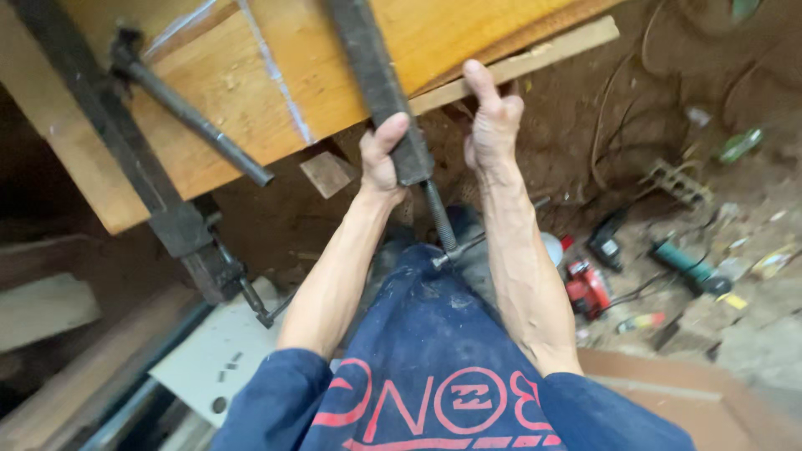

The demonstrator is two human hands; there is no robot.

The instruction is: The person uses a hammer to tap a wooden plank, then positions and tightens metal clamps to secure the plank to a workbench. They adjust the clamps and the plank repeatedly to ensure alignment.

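A thick orange-brown wooden board [251, 83] lies across the top of the head view. A dark metal bar clamp [372, 75] crosses it, and its screw [440, 221] hangs below the board's edge. My left hand [382, 154] is wrapped around the clamp's lower jaw. My right hand [491, 117] is next to it, fingers curled on the board's edge with the thumb pointing up. A thin pale wooden strip [535, 58] runs along the board's underside by my right hand.
A second dark bar clamp [146, 175] grips the board's left end, with a round metal rod [192, 117] lying on the board. On the dirt floor lie a red power tool [586, 288], a green-handled tool [689, 266], cables and a small wood block [326, 173].
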